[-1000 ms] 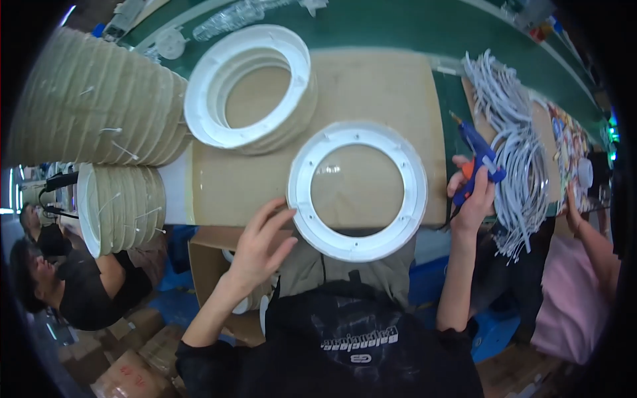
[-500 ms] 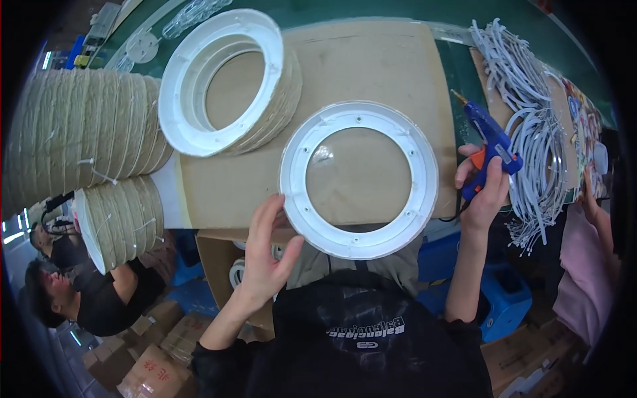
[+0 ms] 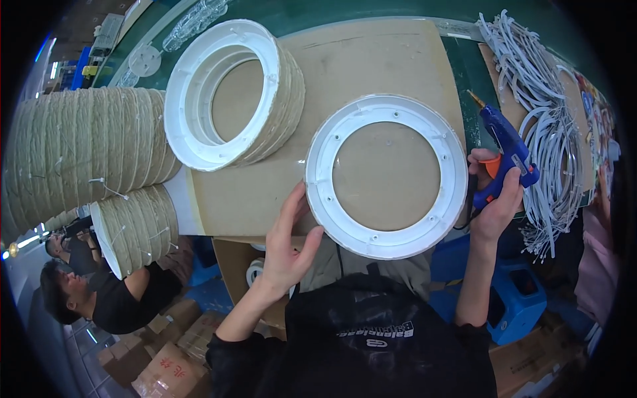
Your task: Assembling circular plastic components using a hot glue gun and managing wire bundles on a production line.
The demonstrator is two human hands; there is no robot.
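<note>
Spread left fingers point(image 3: 290, 204) apparently steady the white plastic ring point(image 3: 320, 172); right fingers point(image 3: 511, 188) grasp the blue plastic glue gun point(image 3: 507, 140), which probably needs swinging inward

And over the near edge of the cardboard sheet point(image 3: 371, 60) we have the ring point(image 3: 453, 179), the drum point(image 3: 286, 99) behind it to the left, on the sheet; further left, a big shade point(image 3: 86, 146), a small shade point(image 3: 139, 225) in front; to the right, the glue gun point(image 3: 505, 139), then the cable bundle point(image 3: 554, 146) along the table point(image 3: 345, 12)
</note>
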